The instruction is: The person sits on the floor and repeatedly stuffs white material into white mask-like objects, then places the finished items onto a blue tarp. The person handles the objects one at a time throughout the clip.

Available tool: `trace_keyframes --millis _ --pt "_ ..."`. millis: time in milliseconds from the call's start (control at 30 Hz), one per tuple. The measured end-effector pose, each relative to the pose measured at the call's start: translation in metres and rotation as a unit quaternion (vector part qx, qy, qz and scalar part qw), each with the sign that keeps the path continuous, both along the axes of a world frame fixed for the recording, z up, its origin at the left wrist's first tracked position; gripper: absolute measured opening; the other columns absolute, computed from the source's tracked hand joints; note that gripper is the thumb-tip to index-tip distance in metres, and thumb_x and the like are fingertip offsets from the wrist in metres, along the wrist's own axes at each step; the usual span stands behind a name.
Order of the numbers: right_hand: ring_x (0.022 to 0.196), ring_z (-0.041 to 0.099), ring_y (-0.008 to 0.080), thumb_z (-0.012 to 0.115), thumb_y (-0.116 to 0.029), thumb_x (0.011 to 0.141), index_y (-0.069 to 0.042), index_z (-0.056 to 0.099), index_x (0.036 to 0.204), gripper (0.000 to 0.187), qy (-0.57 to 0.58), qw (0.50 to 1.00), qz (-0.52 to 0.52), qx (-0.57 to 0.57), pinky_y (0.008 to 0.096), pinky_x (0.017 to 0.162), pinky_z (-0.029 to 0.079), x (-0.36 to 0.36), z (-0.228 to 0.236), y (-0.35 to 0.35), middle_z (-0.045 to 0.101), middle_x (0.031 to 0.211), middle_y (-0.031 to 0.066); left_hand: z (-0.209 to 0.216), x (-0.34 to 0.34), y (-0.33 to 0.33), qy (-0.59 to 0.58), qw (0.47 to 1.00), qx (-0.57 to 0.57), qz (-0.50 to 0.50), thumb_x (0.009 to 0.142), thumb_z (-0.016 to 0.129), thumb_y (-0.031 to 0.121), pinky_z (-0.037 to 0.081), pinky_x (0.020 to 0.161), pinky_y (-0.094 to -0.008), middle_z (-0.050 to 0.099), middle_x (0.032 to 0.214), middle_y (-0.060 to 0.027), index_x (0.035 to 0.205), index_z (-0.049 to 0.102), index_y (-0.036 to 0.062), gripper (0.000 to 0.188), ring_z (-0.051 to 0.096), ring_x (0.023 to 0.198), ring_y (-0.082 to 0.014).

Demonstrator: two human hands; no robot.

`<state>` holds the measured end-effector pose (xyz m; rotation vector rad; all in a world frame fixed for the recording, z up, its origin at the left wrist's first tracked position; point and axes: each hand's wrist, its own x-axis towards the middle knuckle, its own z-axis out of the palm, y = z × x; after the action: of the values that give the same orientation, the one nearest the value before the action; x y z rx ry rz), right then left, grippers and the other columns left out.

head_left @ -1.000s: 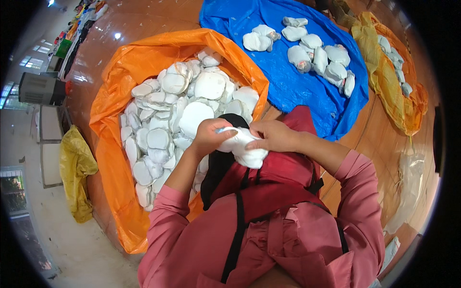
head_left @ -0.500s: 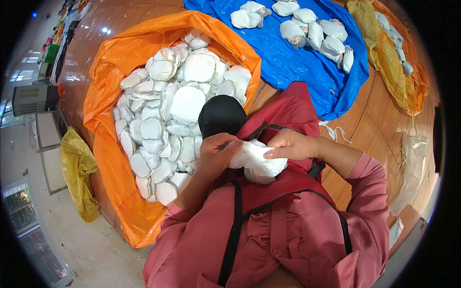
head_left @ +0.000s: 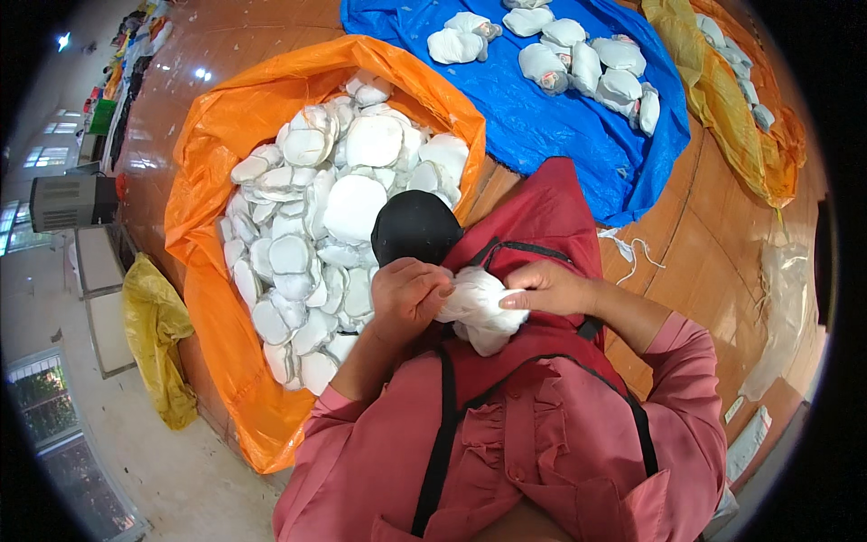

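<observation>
A soft white cloth-like bundle [head_left: 488, 316] is held over my lap, in front of the red apron [head_left: 555, 203]. My left hand [head_left: 408, 294] is closed, its fingers pinching the bundle's gathered left end. From the other side my right hand [head_left: 551, 291] grips the bundle, thumb lying across its top. Just beyond the left hand shows a black rounded thing [head_left: 415, 228], perhaps my covered knee. To the left, a big heap of flat, rounded white pads [head_left: 354, 208] fills an open orange sack [head_left: 203, 212].
Ahead to the right, several tied white bundles [head_left: 585, 68] lie on a blue tarp [head_left: 506, 113]. Farther right is an orange and yellow sheet [head_left: 722, 117] with more white bundles. White string [head_left: 637, 257] lies on the brown floor [head_left: 686, 230]. A yellow bag [head_left: 155, 334] stands at far left.
The bundle's left end is now gathered more tightly, and my left fingers have curled further in. My right hand has moved slightly left. The view has shifted a little.
</observation>
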<state>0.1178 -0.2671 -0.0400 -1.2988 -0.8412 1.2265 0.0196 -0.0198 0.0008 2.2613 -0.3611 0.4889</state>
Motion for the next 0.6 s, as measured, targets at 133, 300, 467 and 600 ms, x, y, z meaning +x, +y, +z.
trace_keyframes --millis 133,300,467,600 --pt "0.087 0.048 0.0080 0.067 -0.024 0.089 -0.008 0.055 0.102 0.024 -0.014 0.982 -0.109 0.154 0.0250 0.075 0.041 0.028 -0.007 0.013 0.054 0.097 0.0026 0.018 0.006 0.014 -0.078 0.986 0.137 -0.062 0.071 0.077 0.031 0.050 0.059 -0.0355 0.064 0.084 -0.0070 0.078 0.064 0.0069 0.028 0.061 0.069 -0.0256" --pt "0.118 0.051 0.0254 0.066 -0.032 0.087 -0.006 0.050 0.132 0.054 -0.214 0.971 0.015 0.107 0.0355 0.098 0.041 0.048 0.022 0.035 0.054 0.127 0.0148 0.023 0.012 0.007 -0.111 0.966 0.176 -0.153 0.069 0.077 0.042 0.051 0.062 -0.0369 0.063 0.091 -0.0094 0.085 0.064 0.0049 0.043 0.061 0.072 -0.0259" --pt "0.117 0.052 0.0290 0.068 -0.033 0.085 -0.005 0.054 0.125 0.051 -0.122 0.988 0.035 0.091 0.0365 0.099 0.040 0.040 0.023 0.037 0.055 0.123 0.0142 0.022 0.014 0.001 -0.144 0.955 0.198 -0.168 0.066 0.079 0.038 0.052 0.066 -0.0373 0.061 0.096 -0.0117 0.086 0.064 0.0051 0.042 0.059 0.080 -0.0255" --pt "0.112 0.054 0.0278 0.072 -0.028 0.082 -0.006 0.059 0.116 0.043 -0.164 0.980 -0.044 0.103 0.0355 0.096 0.041 0.043 0.013 0.032 0.057 0.114 0.0117 0.018 0.023 -0.003 -0.102 0.957 0.231 -0.141 0.066 0.079 0.034 0.051 0.075 -0.0397 0.061 0.100 -0.0109 0.089 0.065 0.0060 0.039 0.057 0.091 -0.0271"
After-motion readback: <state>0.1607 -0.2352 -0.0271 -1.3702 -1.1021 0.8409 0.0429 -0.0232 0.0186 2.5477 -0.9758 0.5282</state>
